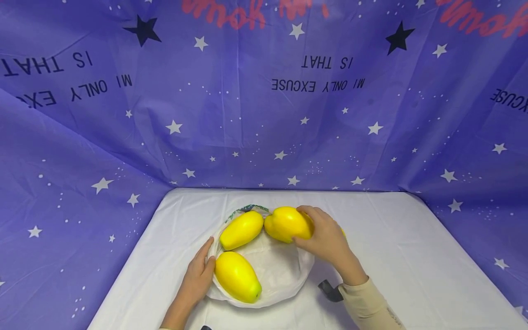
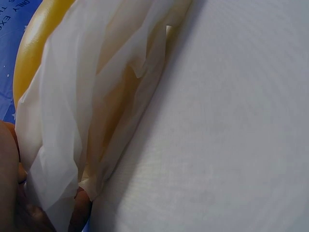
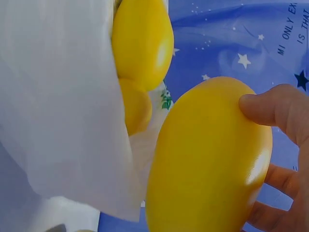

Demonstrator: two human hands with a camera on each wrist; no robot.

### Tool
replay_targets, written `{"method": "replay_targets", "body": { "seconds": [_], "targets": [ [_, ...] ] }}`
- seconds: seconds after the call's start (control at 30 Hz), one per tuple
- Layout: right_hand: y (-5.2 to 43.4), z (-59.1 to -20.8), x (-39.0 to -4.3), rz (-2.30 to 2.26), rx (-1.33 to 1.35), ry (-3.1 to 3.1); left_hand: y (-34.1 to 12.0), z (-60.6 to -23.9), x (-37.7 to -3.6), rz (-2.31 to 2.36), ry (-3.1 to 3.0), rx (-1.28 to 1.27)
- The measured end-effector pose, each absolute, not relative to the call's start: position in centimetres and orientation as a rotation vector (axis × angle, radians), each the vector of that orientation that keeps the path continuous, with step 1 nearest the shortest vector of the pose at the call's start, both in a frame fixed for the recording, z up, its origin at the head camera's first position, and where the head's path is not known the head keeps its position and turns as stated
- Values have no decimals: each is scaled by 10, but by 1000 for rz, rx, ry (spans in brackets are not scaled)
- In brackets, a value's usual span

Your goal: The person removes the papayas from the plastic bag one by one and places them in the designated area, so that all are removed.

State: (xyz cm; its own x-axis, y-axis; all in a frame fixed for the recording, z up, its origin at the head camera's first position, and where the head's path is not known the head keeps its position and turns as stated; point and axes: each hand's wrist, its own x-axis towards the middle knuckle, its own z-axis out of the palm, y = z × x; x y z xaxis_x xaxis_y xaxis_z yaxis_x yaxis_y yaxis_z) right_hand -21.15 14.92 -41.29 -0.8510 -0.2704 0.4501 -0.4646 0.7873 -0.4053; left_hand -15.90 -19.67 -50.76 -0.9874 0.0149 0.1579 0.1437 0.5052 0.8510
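A white plastic bag (image 1: 284,286) lies spread open on the table, with green print on its far rim. Inside its left side sit two smooth yellow papayas, an upper papaya (image 1: 241,230) and a lower papaya (image 1: 238,277) with a greenish tip. My left hand (image 1: 199,275) pinches the bag's left rim; in the left wrist view the plastic (image 2: 63,111) runs between thumb and fingers. My right hand (image 1: 326,236) grips another papaya (image 3: 207,159), thumb on one side and fingers on the other, over the bag's far right rim.
A yellow sliver (image 1: 343,233) shows beyond my right hand; what it belongs to is hidden. A black object (image 1: 330,291) is by the right sleeve. White cloth covers the table (image 1: 412,256), and a purple star-printed curtain (image 1: 264,114) hangs behind and at both sides.
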Motion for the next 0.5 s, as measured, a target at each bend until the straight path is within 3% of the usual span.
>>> {"method": "replay_targets", "body": {
  "seconds": [0.5],
  "targets": [
    [165, -413, -215, 753, 470, -2601, -197, -510, -160, -1482, -2610, -152]
  ]
}}
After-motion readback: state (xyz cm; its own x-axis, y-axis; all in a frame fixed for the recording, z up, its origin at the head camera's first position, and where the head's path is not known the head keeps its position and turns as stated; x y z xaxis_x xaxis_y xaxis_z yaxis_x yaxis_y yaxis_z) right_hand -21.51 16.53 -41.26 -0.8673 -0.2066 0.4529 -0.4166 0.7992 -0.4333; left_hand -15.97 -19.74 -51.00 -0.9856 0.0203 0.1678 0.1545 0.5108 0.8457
